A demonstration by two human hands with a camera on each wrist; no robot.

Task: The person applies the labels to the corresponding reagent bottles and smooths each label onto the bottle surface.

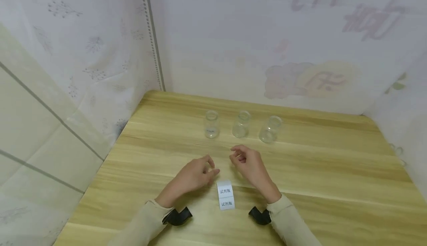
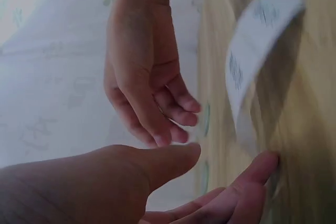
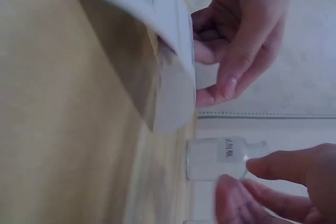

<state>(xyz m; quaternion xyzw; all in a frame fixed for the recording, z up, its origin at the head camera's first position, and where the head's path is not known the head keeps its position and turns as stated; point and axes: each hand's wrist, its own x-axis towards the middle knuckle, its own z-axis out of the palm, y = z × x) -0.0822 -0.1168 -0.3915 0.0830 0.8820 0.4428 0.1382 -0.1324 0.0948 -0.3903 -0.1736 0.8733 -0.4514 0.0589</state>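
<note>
Label strip [image 1: 226,195] is sitting on the wooden table [image 1: 320,171], white, kinda bowed, two labels in black print. Just past it, left hand [image 1: 191,174] and right hand [image 1: 250,164], fingers loosely bent, gripping nothing. Three clear glass jars [image 1: 241,128] farther back.

There are three glass bottles [image 1: 241,128], three printed labels [image 1: 225,191], two black wrist pieces [image 1: 261,217] and one table [image 1: 333,171].
</note>
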